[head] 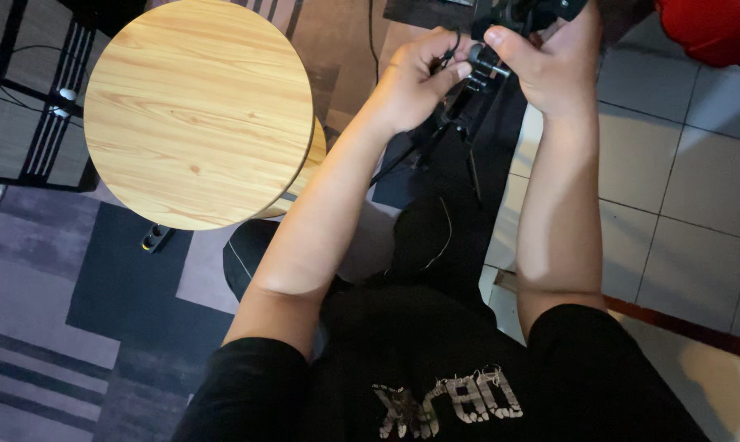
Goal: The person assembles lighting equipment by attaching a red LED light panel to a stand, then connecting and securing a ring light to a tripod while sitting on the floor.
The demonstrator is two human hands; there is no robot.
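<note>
**Both hands on a black tripod head**

At top centre of the frame, the left hand (411, 78) pinches a thin black cable (449, 56); the right hand (550, 61) grips the small black metal tripod (478, 69). The round light wooden worktop (198, 110) fills the upper left, above a grey striped rug (51, 311).

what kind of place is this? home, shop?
Probably a room in a home, not a workshop: a patterned rug beside a tiled floor, and a small round wooden table. Both hands, left hand and right hand, work on black stand-mounted gear.
</note>
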